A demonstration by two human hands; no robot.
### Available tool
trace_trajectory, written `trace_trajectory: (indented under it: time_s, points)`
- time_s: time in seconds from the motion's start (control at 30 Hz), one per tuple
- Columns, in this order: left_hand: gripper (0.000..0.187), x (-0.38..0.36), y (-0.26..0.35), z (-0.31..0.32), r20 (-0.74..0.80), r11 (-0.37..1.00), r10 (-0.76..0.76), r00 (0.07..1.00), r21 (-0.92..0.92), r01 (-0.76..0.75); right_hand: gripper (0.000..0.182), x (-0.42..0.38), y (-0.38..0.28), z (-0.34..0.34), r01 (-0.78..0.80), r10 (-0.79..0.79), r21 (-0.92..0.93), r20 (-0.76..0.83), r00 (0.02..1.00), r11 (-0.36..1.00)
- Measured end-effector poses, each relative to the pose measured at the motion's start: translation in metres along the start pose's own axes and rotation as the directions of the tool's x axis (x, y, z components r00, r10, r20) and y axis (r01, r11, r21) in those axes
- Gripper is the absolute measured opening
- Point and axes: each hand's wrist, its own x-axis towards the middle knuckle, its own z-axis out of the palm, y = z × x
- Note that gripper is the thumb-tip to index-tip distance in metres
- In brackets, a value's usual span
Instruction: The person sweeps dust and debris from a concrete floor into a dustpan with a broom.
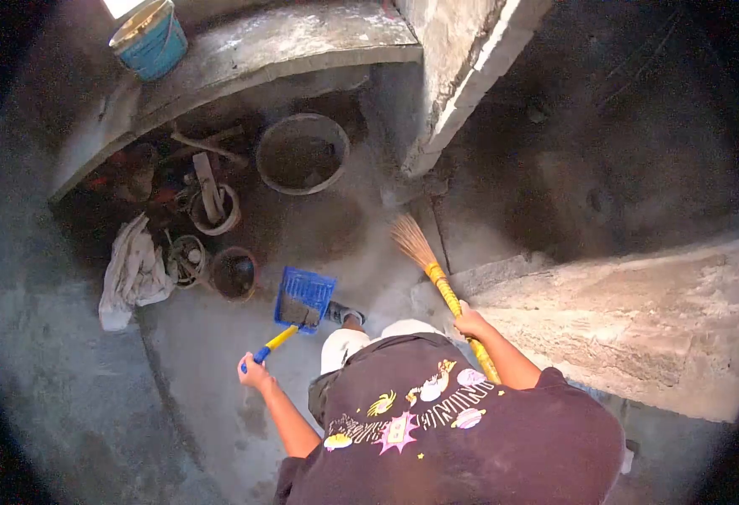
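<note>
My left hand (255, 372) is closed around the blue end of a dustpan's yellow-and-blue handle. The blue dustpan (306, 290) is held low in front of my foot, with some grey dirt in its pan. In my right hand (471, 322) is a broom (442, 286), gripped partway along its yellow-wrapped handle. Its fanned straw bristles point forward to the dusty floor (369, 252) near the base of a wall. The handle's rear end passes beside my shirt.
Under a concrete counter (302, 55) stand a wide round basin (304, 154), a bucket with tools (215, 210) and a dark bucket (233, 273). A whitish cloth (136, 269) lies left. A blue bucket (150, 42) sits above. Low rough wall (622, 324) at right.
</note>
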Motion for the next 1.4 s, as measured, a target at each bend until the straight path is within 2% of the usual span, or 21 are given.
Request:
trace_trajectory:
  time_s: [0.07,0.13,0.2,0.27,0.33,0.37,0.4,0.47,0.57,0.6,0.7,0.8,0.83,0.93,1.0,1.07,1.13,1.2,1.27,1.33,1.4]
  points:
    - [0.012,0.048,0.0,0.077,0.074,0.999,0.005,0.997,0.053,-0.009,0.077,0.035,-0.055,-0.01,0.055,-0.057,-0.018,-0.102,0.993,0.998]
    - [0.011,0.1,0.007,0.167,0.218,0.996,0.03,0.976,0.076,-0.048,0.083,0.073,-0.127,-0.032,0.1,-0.098,0.008,-0.097,0.99,0.995]
    - [0.011,0.153,0.036,0.274,0.269,0.998,0.003,0.963,0.056,-0.018,0.094,0.136,-0.215,-0.056,0.222,-0.24,-0.115,-0.171,0.956,0.968]
    - [0.011,0.202,0.068,0.381,0.319,0.999,-0.025,0.947,0.037,0.014,0.092,0.198,-0.313,-0.088,0.232,-0.252,-0.116,-0.21,0.945,0.966]
    - [0.012,0.248,0.097,0.484,0.318,0.997,-0.072,0.945,0.06,0.056,0.091,0.243,-0.434,-0.139,0.147,-0.14,0.053,-0.115,0.983,0.988]
    - [0.012,0.273,0.108,0.533,0.323,0.996,-0.081,0.943,0.068,0.062,0.091,0.274,-0.483,-0.156,0.229,-0.22,0.053,-0.138,0.966,0.972]
    - [0.012,0.295,0.119,0.58,0.341,0.997,-0.076,0.937,0.047,0.064,0.091,0.301,-0.527,-0.175,0.218,-0.209,0.053,-0.138,0.968,0.975]
    - [0.013,0.33,0.137,0.669,0.364,0.997,-0.08,0.928,0.034,0.073,0.093,0.351,-0.614,-0.218,0.079,-0.085,0.305,0.007,0.996,0.949]
    - [0.015,0.356,0.156,0.777,0.314,0.988,-0.151,0.937,0.074,0.135,0.092,0.43,-0.692,-0.278,0.075,-0.081,0.348,0.003,0.997,0.935]
    - [0.015,0.359,0.162,0.804,0.276,0.987,-0.158,0.948,0.072,0.143,0.092,0.457,-0.71,-0.3,0.075,-0.084,0.348,0.01,0.996,0.935]
    - [0.016,0.34,0.179,0.866,0.19,0.984,-0.165,0.968,0.099,0.148,0.093,0.535,-0.748,-0.373,0.239,-0.224,0.256,-0.087,0.971,0.937]
    - [0.015,0.318,0.192,0.918,0.099,0.983,-0.154,0.983,0.12,0.142,0.093,0.633,-0.781,-0.433,0.212,-0.2,0.193,-0.078,0.977,0.958]
    - [0.015,0.313,0.193,0.94,0.057,0.984,-0.145,0.988,0.113,0.138,0.092,0.67,-0.794,-0.454,0.152,-0.149,0.192,-0.029,0.988,0.97]
    - [0.009,0.293,0.21,1.035,0.03,0.983,-0.111,0.993,0.152,0.105,0.093,0.791,-0.844,-0.531,0.126,-0.142,0.198,0.069,0.987,0.972]
    - [0.008,0.288,0.219,1.08,0.003,0.984,-0.097,0.995,0.149,0.096,0.093,0.831,-0.882,-0.567,0.127,-0.144,0.168,0.094,0.985,0.978]
    - [0.006,0.286,0.233,1.107,-0.109,0.985,-0.069,0.992,0.149,0.085,0.092,0.855,-0.912,-0.583,0.114,-0.107,-0.039,0.158,0.982,0.993]
    - [0.005,0.284,0.235,1.12,-0.16,0.975,-0.057,0.986,0.201,0.089,0.09,0.87,-0.932,-0.602,0.114,-0.094,-0.113,0.167,0.982,0.987]
    - [0.014,0.271,0.251,1.14,-0.218,0.985,-0.056,0.974,0.15,0.09,0.087,0.882,-0.953,-0.619,0.226,-0.232,-0.273,0.01,0.973,0.935]
    - [0.013,0.274,0.242,1.144,-0.253,0.985,-0.072,0.965,0.136,0.109,0.086,0.884,-0.974,-0.639,0.226,-0.251,-0.26,-0.067,0.966,0.939]
    - [0.012,0.273,0.238,1.146,-0.288,0.984,-0.086,0.954,0.125,0.126,0.085,0.879,-1.015,-0.673,0.182,-0.187,-0.108,-0.046,0.981,0.977]
    - [0.012,0.275,0.23,1.165,-0.32,0.987,-0.126,0.939,0.05,0.15,0.083,0.96,-1.011,-0.669,0.389,-0.447,-0.281,-0.185,0.875,0.877]
